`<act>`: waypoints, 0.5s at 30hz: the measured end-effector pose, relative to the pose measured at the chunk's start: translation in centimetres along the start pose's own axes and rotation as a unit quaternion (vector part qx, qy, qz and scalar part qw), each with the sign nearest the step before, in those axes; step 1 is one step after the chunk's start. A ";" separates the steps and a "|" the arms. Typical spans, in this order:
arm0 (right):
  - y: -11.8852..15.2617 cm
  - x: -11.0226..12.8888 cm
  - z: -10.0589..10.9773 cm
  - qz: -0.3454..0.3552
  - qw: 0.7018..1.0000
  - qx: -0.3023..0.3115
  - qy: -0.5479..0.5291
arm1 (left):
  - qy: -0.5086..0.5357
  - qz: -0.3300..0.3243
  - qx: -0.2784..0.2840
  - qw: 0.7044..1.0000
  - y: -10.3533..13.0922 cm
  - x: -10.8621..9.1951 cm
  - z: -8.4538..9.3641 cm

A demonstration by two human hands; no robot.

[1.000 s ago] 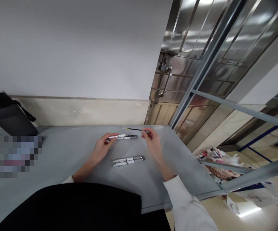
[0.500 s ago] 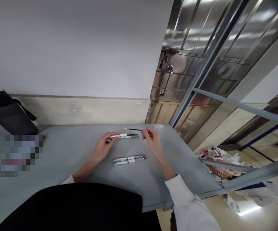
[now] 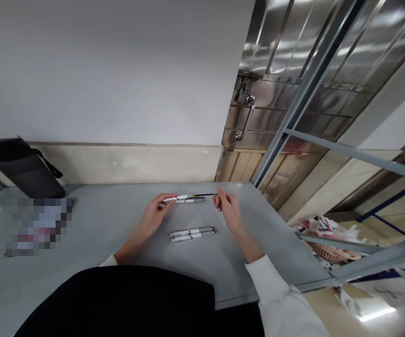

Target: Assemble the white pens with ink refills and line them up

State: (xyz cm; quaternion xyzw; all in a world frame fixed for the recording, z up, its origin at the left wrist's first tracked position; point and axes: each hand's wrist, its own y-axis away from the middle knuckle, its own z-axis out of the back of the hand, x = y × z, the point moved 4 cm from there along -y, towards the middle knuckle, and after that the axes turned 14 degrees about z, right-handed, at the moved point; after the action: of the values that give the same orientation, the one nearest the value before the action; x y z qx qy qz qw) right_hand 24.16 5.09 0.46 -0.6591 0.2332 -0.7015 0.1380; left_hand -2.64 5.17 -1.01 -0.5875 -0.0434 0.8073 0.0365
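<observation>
My left hand (image 3: 152, 214) pinches a white pen barrel (image 3: 182, 197) between thumb and fingers. A dark ink refill (image 3: 205, 194) is closed in the fingertips of my right hand (image 3: 229, 209). The refill lies in line with the barrel, its yellow-banded end at the barrel's open right end; how far it reaches inside is unclear. Something small and shiny shows under my right fingers, too small to name. Just below the barrel, a white and grey pen (image 3: 195, 200) lies on the table. Nearer to me are more white pens (image 3: 191, 234), side by side.
The grey table (image 3: 118, 224) meets a wall at its back. On the left stand a black case (image 3: 30, 168) with a strap and a blurred-out flat item (image 3: 39, 227). A metal frame post (image 3: 276, 140) rises at the right; beyond the edge sits a pink basket (image 3: 332, 252).
My right hand has brought the refill from above and beyond the barrel down into line with it, its end now at the barrel's opening. The whole view has shifted slightly.
</observation>
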 end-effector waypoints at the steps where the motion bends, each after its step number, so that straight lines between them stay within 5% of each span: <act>1: 0.0 0.0 0.0 -0.003 1.000 -0.004 -0.003 | 0.001 0.000 0.000 1.000 0.0 0.0 0.0; 15: -0.2 0.3 0.3 0.067 0.995 0.006 0.073 | 0.006 0.005 0.010 1.000 0.2 -0.1 -0.4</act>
State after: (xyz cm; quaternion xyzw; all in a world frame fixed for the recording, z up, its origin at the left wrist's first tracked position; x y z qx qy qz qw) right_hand 24.47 5.04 0.80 -0.5882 0.2822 -0.7382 0.1716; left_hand -2.25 5.01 -1.07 -0.5919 -0.0315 0.8045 0.0385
